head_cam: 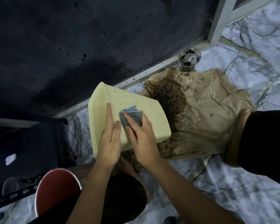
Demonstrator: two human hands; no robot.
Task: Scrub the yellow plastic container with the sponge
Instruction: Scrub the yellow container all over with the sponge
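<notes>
Scrubbing under way, by my reading roughly mid-task. The yellow plastic container (128,117) is held tilted over the marble-patterned floor (233,183), open mouth facing away toward the dark wall, its outer side and base turned up to the camera. Its lower edge sits at or just above a stained beige cloth (208,113) spread on the floor; whether they touch I cannot tell.

Hands: left hand (109,143) lies flat along the container's near side, fingers stretched, thumb against the wall, bracing it. Right hand (140,135) presses a grey sponge (132,118), which reads more like a folded cloth pad, against the upturned face, fingers closed over it.

Condition of container: pale yellow, rectangular, rounded corners, smooth plastic. Dark specks scattered in a band across the upper part of the face, thickest toward the far right edge. The area below and left of the sponge looks clean, so that part is probably done. The speckled band above the sponge remains, and the inside is not visible, so its state is unknown.

Around: heavy brown-black staining on the cloth beside the container; a soiled clear cup (189,59) stands at the cloth's far edge by the wall. A red bucket (55,191) sits near left. A knee in dark clothing at right.
</notes>
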